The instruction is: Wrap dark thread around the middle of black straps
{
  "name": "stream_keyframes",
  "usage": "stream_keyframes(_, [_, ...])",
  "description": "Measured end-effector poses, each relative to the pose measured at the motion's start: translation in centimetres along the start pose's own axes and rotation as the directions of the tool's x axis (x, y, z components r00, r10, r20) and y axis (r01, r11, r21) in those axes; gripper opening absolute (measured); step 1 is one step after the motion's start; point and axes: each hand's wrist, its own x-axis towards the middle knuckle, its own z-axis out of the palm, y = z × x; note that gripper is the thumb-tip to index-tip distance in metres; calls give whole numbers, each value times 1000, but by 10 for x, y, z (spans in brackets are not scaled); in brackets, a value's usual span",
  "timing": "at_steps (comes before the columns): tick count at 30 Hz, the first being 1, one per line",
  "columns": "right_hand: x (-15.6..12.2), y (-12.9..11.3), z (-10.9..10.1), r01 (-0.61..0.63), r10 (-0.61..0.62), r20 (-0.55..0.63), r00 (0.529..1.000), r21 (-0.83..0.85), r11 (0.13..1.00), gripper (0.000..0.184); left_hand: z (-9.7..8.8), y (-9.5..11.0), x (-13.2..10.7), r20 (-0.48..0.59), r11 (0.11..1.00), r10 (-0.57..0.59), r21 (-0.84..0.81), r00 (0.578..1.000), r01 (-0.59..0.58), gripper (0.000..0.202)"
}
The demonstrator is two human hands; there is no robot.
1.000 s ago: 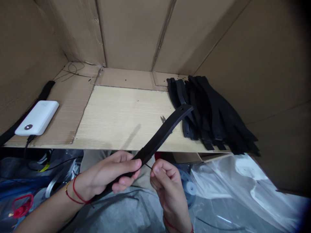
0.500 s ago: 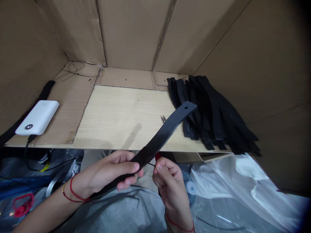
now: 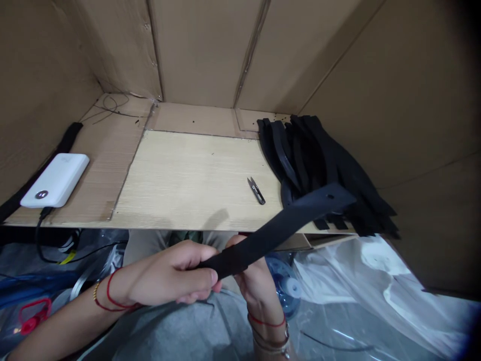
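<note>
A long black strap (image 3: 278, 230) with a hole near its far end slants up to the right over the table's front edge. My left hand (image 3: 180, 273) is closed round its lower part, thumb on top. Close behind the strap is my right hand (image 3: 257, 281), fingers curled and mostly covered by it. What those fingers grip is hidden. Small thread snips (image 3: 256, 191) lie on the pale board, above the strap. The strap's far end overlaps a pile of similar black straps (image 3: 319, 155) in this view.
A white power bank (image 3: 56, 180) with a black cable lies at the left, beside another black strip (image 3: 71, 138). Thin dark thread (image 3: 112, 104) lies loosely in the back left corner. Cardboard walls (image 3: 203, 50) enclose the table. A clear bottle (image 3: 287, 286) stands below at the right.
The strap has swung down and to the right, uncovering the snips. My right hand, which was pinching a thin thread beside the strap, has moved behind it.
</note>
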Motion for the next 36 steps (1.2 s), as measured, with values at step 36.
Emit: stream_keyframes(36, [27, -97, 33, 61, 437, 451, 778, -747, 663, 21, -21, 54, -14, -5, 360, -194, 930, 981, 76, 27])
